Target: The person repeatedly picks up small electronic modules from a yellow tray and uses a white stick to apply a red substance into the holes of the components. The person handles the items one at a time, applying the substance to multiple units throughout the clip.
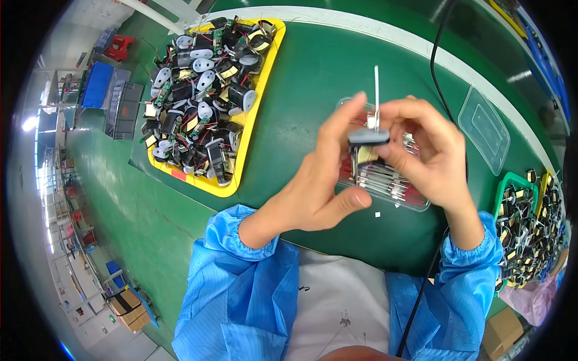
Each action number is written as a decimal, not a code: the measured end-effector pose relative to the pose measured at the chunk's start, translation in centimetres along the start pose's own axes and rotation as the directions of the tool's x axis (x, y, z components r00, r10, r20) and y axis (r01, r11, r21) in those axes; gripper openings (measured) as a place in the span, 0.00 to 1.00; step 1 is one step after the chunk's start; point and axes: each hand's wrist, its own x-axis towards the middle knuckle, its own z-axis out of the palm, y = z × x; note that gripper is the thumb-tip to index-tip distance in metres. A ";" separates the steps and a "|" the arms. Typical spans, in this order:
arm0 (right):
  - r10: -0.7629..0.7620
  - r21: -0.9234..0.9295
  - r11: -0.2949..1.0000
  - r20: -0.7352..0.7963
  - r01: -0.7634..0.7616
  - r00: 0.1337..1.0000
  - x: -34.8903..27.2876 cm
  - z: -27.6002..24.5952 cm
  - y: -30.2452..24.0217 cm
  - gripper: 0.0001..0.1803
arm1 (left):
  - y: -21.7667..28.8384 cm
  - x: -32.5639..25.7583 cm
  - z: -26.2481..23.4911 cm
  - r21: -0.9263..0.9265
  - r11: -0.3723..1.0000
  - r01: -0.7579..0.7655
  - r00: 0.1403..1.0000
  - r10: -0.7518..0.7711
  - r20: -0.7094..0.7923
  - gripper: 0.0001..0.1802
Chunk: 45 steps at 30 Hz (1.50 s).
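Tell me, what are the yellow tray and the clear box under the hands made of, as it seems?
Yellow tray: probably plastic; it has an even bright colour, a smooth moulded rim and a slight shine. Clear box: most likely thin transparent plastic, glossy; the small parts inside show through its wall.

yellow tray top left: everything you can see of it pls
The yellow tray is a shallow rectangular bin, plastic by its look, with a raised bright yellow rim. It lies flat on the green table, up and to the left of both hands, touched by neither. It is heaped full with small black coil-like parts with white oval caps, yellow tape and thin red wires; some poke over the rim. A small red patch shows on its near edge.
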 end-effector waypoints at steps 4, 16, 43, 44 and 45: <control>-0.029 0.036 0.998 -0.316 0.042 0.948 1.2 -3.0 -1.1 0.14 | 0.1 1.7 -3.6 0.476 0.879 -0.016 0.918 0.201 -0.341 0.29; 0.368 -0.048 0.839 -0.684 -0.542 0.630 0.4 -23.9 10.6 0.16 | -1.0 -0.5 -7.6 0.859 0.239 0.454 0.891 -0.099 -0.443 0.31; 0.056 -0.683 0.691 0.377 0.237 0.924 -0.5 -0.1 -0.7 0.10 | -1.8 0.9 -3.6 0.461 0.887 -0.007 0.805 0.279 -0.524 0.16; 0.063 -0.700 0.673 0.376 0.239 0.924 -0.5 0.1 -0.8 0.10 | -1.9 0.8 -3.4 0.419 0.908 -0.022 0.817 0.258 -0.516 0.17; 0.068 -0.716 0.654 0.376 0.244 0.924 -0.4 0.2 -0.9 0.10 | -1.9 0.7 -3.2 0.379 0.925 -0.036 0.828 0.240 -0.507 0.18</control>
